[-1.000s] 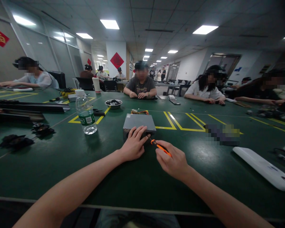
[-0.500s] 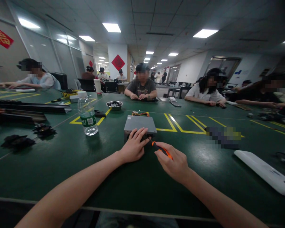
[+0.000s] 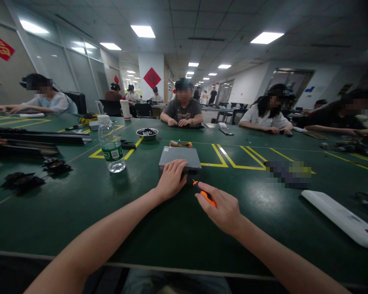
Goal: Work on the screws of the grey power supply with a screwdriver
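Note:
A grey metal computer power supply [image 3: 180, 155] lies on the green table, with coloured cables [image 3: 180, 144] bunched behind it. My left hand [image 3: 171, 179] grips its near edge, fingers together over the top and the thumb side against the front face. An orange and black screwdriver [image 3: 205, 194] is held in my right hand [image 3: 222, 204], fingers closed round the handle. Its thin shaft points up and left at the lower front of the power supply. Whether the tip touches the casing is too small to tell.
A water bottle [image 3: 111, 149] and a metal bowl [image 3: 147, 134] of small parts stand left and beyond. Black parts [image 3: 23, 182] lie at far left. On the right are a white elongated object [image 3: 337, 216] and a blurred dark item [image 3: 286, 174]. Co-workers sit around the table.
My left fingers have drawn together and slid left across the power supply's front edge. The screwdriver and my right hand have shifted slightly left. The view has tilted a little.

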`<state>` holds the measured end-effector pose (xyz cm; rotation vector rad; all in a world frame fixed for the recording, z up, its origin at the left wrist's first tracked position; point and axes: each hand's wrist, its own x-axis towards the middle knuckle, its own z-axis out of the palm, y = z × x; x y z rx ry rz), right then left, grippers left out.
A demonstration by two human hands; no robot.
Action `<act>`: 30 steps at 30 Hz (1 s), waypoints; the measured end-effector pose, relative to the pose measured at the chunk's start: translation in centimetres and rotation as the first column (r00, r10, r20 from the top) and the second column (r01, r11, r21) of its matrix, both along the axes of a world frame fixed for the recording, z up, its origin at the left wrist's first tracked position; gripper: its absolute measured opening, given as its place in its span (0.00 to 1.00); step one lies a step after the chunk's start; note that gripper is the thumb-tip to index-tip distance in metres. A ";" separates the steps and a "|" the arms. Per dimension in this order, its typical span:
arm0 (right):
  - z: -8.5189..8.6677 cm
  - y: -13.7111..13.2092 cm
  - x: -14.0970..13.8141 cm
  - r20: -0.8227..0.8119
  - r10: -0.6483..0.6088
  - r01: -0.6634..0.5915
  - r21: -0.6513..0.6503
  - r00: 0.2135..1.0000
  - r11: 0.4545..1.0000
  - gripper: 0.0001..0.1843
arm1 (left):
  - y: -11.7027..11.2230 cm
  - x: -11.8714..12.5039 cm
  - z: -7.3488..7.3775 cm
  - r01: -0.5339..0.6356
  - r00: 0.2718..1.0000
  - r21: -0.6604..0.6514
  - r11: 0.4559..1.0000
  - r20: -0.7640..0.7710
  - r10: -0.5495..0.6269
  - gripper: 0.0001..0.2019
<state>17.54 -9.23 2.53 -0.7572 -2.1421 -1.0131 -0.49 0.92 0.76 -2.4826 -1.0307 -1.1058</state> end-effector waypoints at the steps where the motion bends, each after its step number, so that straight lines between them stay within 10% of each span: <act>1: 0.0 0.0 0.0 0.006 0.002 -0.002 0.004 1.000 1.000 0.11 | 0.0 0.2 0.0 -0.026 1.000 -0.004 1.000 0.012 0.026 0.18; 18: 0.3 -0.1 0.1 0.008 0.084 -0.084 -0.061 0.996 0.995 0.11 | -0.2 0.7 0.9 -0.082 0.991 -0.122 0.989 0.091 0.093 0.13; 30: 1.0 -0.1 3.4 -0.196 0.045 -0.046 -0.001 0.979 0.999 0.10 | -0.5 -0.8 -0.2 0.005 0.995 0.043 0.999 -0.100 -0.001 0.18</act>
